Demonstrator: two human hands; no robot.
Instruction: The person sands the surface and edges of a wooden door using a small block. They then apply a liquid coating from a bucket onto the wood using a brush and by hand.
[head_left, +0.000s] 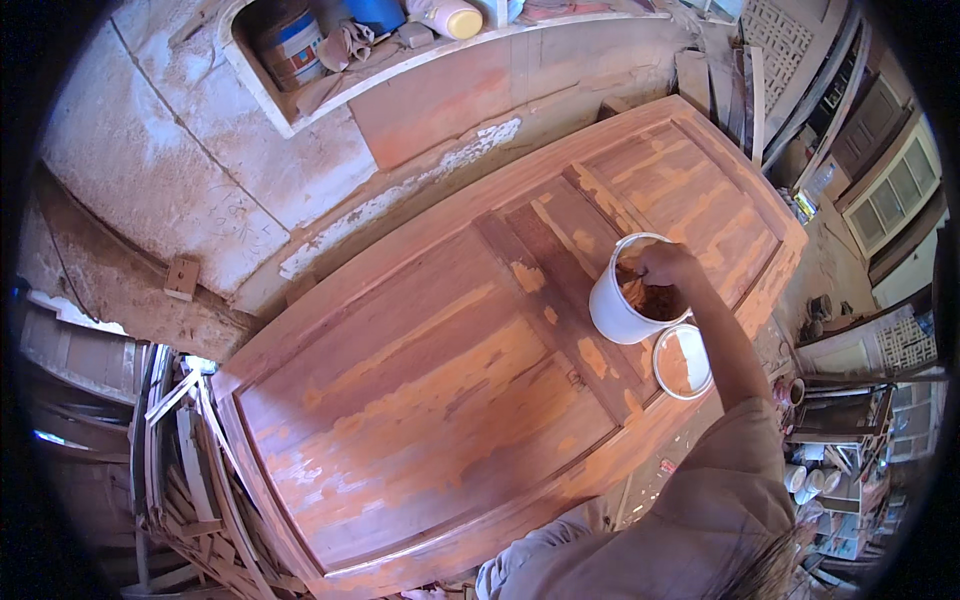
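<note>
My right hand [668, 265] reaches over the rim of a white plastic bucket [620, 313], with its fingers curled down inside. What they hold, if anything, is hidden. Orange-brown paste [640, 293] coats the inside of the bucket. Against the bucket's near side lies a round white lid [693, 352], partly smeared with the same orange colour. Both rest on a large panelled wooden door [440, 330] laid flat, its reddish surface marked with many orange filler patches. My left hand does not show clearly anywhere.
A wall niche [355, 88] behind the door holds a paint can [292, 50], a blue container and a yellow-ended jar [455, 20]. Wood scraps [205, 500] are piled at the lower left. At right stand a water bottle [820, 182], window frames [890, 190] and several small buckets [805, 480].
</note>
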